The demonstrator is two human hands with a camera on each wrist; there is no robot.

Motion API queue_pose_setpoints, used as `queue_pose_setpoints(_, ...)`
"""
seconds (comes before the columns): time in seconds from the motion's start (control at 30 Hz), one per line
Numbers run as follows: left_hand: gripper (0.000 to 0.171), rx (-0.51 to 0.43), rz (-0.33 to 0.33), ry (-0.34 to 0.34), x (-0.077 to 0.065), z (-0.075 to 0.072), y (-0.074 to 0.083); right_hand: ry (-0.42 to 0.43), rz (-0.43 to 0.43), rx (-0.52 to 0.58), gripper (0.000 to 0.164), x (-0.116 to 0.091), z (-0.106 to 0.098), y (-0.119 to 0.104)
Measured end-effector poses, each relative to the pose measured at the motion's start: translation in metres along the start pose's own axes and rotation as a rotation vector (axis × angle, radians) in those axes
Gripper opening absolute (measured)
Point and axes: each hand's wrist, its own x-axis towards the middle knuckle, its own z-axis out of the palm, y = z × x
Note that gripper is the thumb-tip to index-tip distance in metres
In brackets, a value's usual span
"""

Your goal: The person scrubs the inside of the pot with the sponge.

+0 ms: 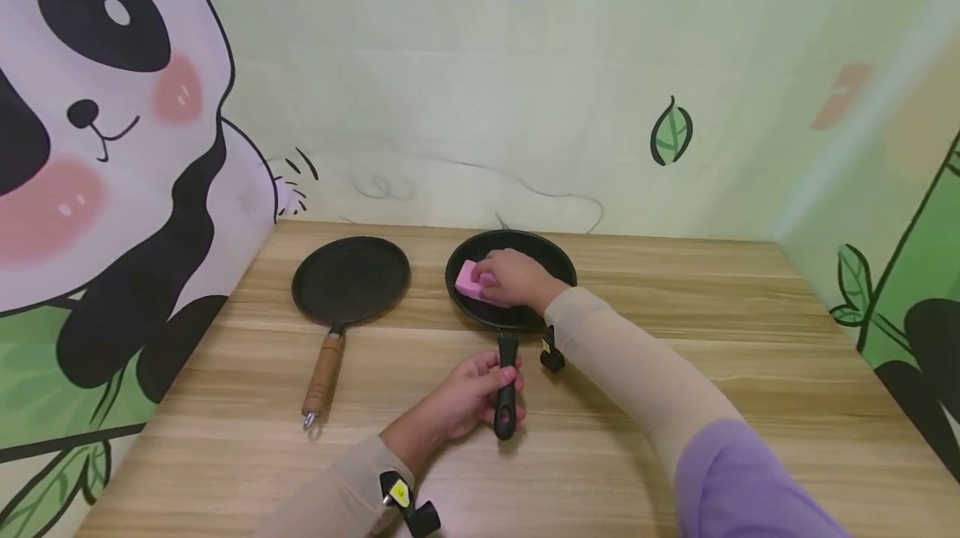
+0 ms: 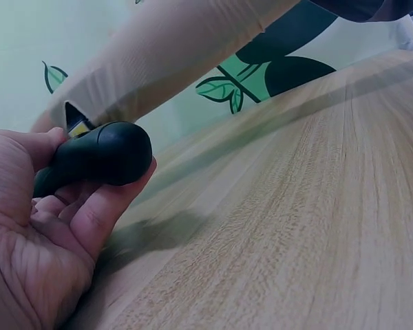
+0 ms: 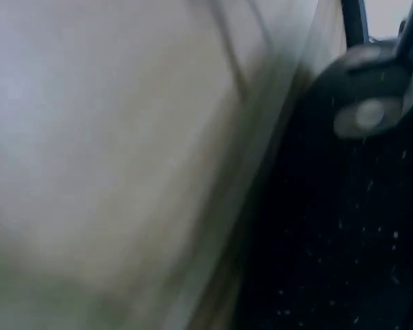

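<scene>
A black frying pan (image 1: 546, 256) sits on the table at the back middle. Its black handle (image 1: 506, 423) points toward me. My left hand (image 1: 467, 398) grips that handle, thumb on top and fingers beneath. Up close in the left wrist view, the rounded handle end (image 2: 124, 152) is held above the tabletop. Inside the pan, my right hand (image 1: 517, 275) pinches a pink sponge (image 1: 467, 279) toward the left side. In the right wrist view, the pan's dark inner surface (image 3: 330, 227) carries small pale specks, and a rivet shows; the right hand is out of that view.
A flat black griddle pan (image 1: 352, 278) with a wooden handle (image 1: 324, 375) lies to the left on the wood-grain table (image 1: 735, 338). A wall (image 1: 420, 96) painted with a panda and leaves stands behind the table.
</scene>
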Motion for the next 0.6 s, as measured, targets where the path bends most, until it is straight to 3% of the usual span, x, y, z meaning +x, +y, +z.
queue_pose_setpoints(0.3, 0.022, -0.011, -0.009, 0.016, -0.001, 0.0, 0.0, -0.048, 0.025, -0.073, 0.026, 0.016, -0.003, 0.019)
queue_pose_setpoints(0.6, 0.028, -0.01, 0.013, 0.043, -0.003, 0.003, 0.0, -0.104, 0.027, -0.125, 0.025, 0.01, -0.011, 0.036)
